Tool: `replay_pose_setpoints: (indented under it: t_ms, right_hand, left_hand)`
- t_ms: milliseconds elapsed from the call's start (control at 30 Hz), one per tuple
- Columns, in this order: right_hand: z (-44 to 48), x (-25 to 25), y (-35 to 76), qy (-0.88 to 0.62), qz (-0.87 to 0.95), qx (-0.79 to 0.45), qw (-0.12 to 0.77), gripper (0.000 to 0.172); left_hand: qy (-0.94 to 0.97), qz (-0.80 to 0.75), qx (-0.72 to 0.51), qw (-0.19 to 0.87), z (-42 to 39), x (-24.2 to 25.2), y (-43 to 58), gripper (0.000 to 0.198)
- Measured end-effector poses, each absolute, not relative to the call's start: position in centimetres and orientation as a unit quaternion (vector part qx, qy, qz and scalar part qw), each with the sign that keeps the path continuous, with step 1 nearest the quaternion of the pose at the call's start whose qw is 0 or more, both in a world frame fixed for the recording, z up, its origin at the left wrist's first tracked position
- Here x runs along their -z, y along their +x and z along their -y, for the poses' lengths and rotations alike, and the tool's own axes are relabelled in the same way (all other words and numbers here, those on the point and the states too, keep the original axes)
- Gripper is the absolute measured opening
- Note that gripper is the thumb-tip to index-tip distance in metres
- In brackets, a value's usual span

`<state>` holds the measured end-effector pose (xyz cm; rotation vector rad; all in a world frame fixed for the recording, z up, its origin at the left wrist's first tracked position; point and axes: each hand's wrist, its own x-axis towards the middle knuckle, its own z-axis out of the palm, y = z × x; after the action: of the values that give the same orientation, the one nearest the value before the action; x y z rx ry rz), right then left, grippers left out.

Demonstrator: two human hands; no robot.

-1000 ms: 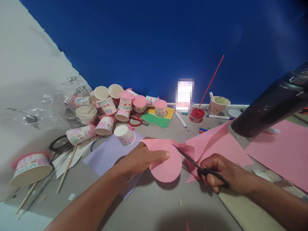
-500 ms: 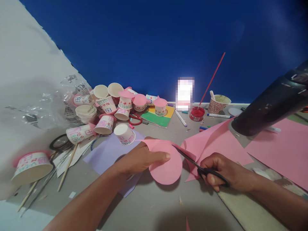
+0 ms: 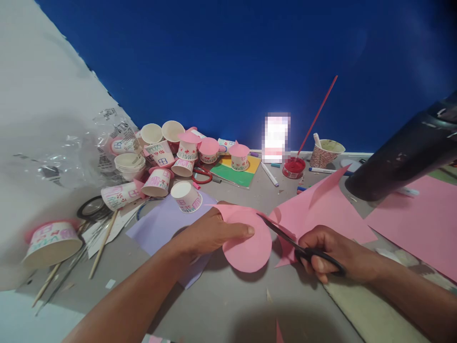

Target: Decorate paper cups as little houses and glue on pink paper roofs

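Head view: our left hand point(image 3: 210, 233) pinches the rounded pink paper point(image 3: 247, 252), thumb on top, fingers hidden beneath; our right hand point(image 3: 330, 252) is closed around the handles of the black scissors point(image 3: 280, 232). For a smooth curve, we should hold the blades steady, turn the paper into them in short bites, and keep that thumb clear of the line. The paper sits between our 2 hands, under the left thumb, its upper right edge at the scissors' tip.
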<state>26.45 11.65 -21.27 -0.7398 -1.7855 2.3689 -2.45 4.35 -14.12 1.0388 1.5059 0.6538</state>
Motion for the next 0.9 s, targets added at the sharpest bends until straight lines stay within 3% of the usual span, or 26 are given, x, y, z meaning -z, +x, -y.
replay_pose_setpoints:
  t_ms: [333, 900]
  right_hand:
    - [-11.78, 20.93, 26.45, -0.230, 0.595, -0.769, 0.035, 0.056]
    - [-11.82, 20.90, 26.54, -0.244, 0.590, -0.769, 0.020, 0.049]
  left_hand:
    - [0.458, -0.620, -0.284, 0.570, -4.38, 14.17, -2.57, 0.036]
    - [0.482, -0.642, -0.239, 0.546, -4.39, 13.33, -2.45, 0.038]
